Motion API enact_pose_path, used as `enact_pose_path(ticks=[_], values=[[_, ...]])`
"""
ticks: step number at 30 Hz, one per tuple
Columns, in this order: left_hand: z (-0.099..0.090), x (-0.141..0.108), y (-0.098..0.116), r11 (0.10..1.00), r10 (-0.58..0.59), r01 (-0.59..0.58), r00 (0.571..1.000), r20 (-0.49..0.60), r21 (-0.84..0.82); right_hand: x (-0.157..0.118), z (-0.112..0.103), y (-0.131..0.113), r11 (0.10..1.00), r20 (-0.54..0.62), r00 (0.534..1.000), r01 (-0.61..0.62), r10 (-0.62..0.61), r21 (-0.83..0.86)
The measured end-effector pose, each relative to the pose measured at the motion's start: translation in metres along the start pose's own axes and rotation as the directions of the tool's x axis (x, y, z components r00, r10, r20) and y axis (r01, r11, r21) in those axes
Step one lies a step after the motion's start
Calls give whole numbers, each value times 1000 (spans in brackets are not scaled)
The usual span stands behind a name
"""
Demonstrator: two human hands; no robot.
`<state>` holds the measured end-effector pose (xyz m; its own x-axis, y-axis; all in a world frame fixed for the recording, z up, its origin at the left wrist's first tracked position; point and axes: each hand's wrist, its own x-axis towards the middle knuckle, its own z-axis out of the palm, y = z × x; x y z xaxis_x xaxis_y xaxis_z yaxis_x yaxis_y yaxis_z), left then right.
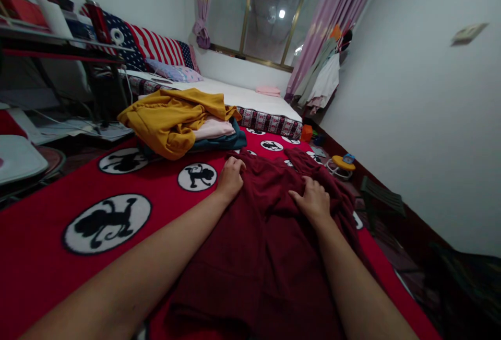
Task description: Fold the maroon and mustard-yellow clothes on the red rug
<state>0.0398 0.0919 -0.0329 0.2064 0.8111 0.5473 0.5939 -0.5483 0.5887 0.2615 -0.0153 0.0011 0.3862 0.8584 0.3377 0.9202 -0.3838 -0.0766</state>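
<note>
A dark red garment (270, 246) lies spread over the red blanket with round black-and-white figures (35, 235). My left hand (231, 175) is at the garment's upper left edge, its fingers curled over the cloth there. Farther right, my right hand (314, 199) rests on the garment with thumb and fingers apart, flat on the fabric. Part of the garment beyond the right hand is bunched up. Left of the garment's far end sits a pile of clothes: a yellow one (172, 120) on top, with a pale pink one (213, 128) and a teal one (223, 141) beneath.
Behind the pile is a bed (235, 93) with pillows and a small pink cloth. A cluttered desk (58, 50) and a white stool (19, 160) stand at left. At right are a yellow stool (343, 162), a dark folding stool (383, 196) and hanging clothes (324, 81).
</note>
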Motion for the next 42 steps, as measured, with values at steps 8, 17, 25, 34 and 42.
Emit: enact_pose_path(ticks=[8, 17, 25, 34, 42], values=[[-3, -6, 5, 996, 26, -28, 999, 20, 83, 6, 0, 26, 966, -357, 928, -13, 108, 257], [1, -10, 12, 964, 99, -140, 978, 184, 228, -5, -9, 7, 989, -360, 926, 140, -117, 39], [0, -12, 20, 927, 57, -134, 974, 221, 349, 16, 11, -51, 752, -303, 895, 442, -329, 489], [-4, -11, 25, 911, 31, -113, 977, 209, 396, 127, 38, -95, 864, -16, 979, 188, -204, 467], [-7, -12, 28, 930, -7, -73, 976, 216, 360, 146, 49, -142, 865, 128, 903, 340, -410, 370]])
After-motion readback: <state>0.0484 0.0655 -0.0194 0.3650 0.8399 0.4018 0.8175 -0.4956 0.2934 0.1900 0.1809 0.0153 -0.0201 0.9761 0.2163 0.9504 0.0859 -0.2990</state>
